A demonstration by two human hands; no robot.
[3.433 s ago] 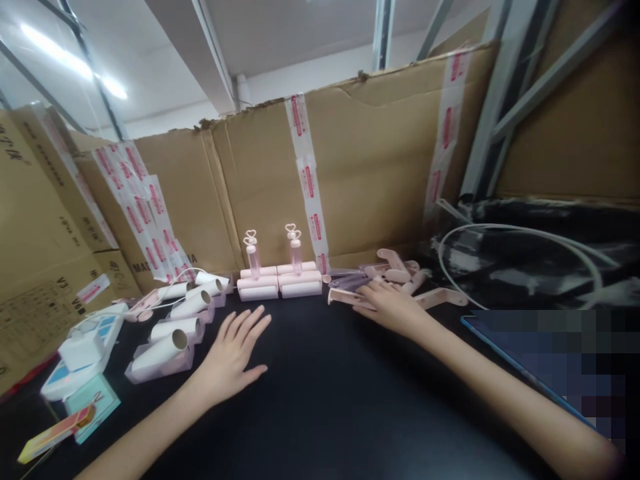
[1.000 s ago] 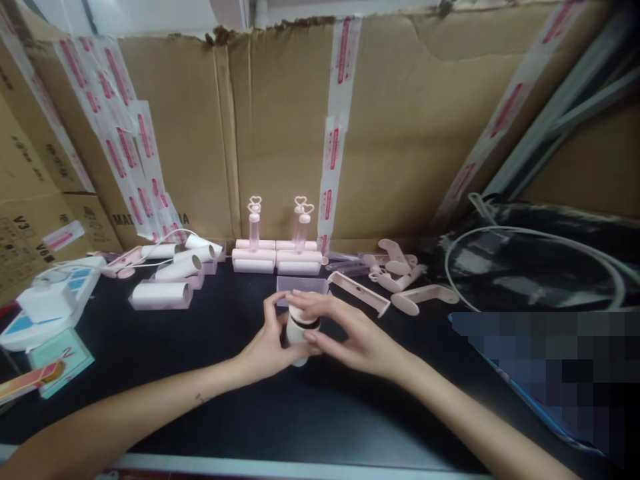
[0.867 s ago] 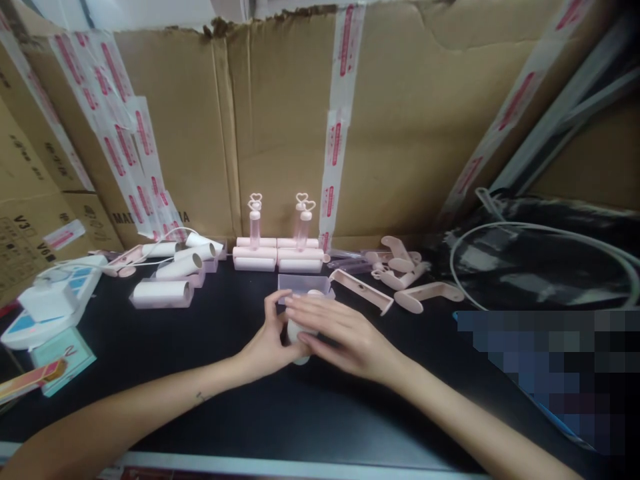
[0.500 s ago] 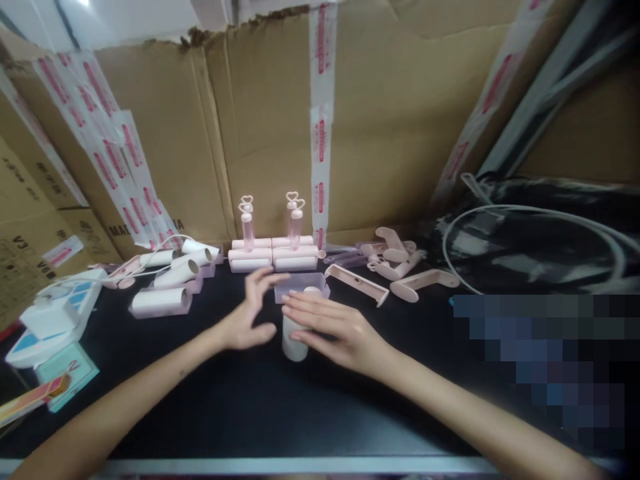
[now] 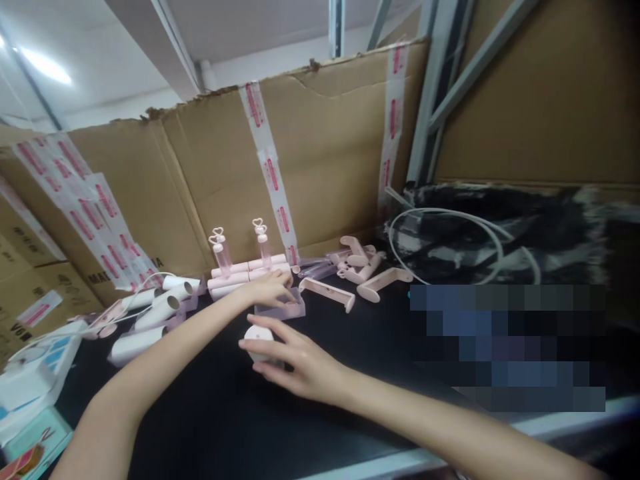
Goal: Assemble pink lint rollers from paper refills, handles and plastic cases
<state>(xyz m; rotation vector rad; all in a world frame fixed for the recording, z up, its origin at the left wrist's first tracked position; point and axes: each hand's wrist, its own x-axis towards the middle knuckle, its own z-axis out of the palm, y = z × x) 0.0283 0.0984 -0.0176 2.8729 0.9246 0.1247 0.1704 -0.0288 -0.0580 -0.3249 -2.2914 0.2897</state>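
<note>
Head view: a black tabletop runs under both forearms, walled at the back by taped cardboard sheets, with grey metal framing and a pale ceiling above them. Beyond the fingertips of the left hand sits a row of pink rollers with two heart-topped tubes standing behind it. Out past the left wrist lie white paper rolls, and further that way a white and blue box. Beyond the right hand's fingertips, pink handles lie scattered, with a coiled white cable on dark material further off.

The left hand reaches forward, fingers loosely curled over the near edge of a clear plastic tray; whether they pinch it or only rest on it cannot be told. The right hand has its fingers spread narrowly and curved around a white roll, which stands on the tabletop under the fingertips, just short of the tray.

Compared with half a second ago, the left hand has left its open pose beside the roll and moved forward onto the tray. The right hand keeps its place on the roll. The camera has tilted up and turned, so more ceiling shows and the cable sits nearer the middle.
</note>
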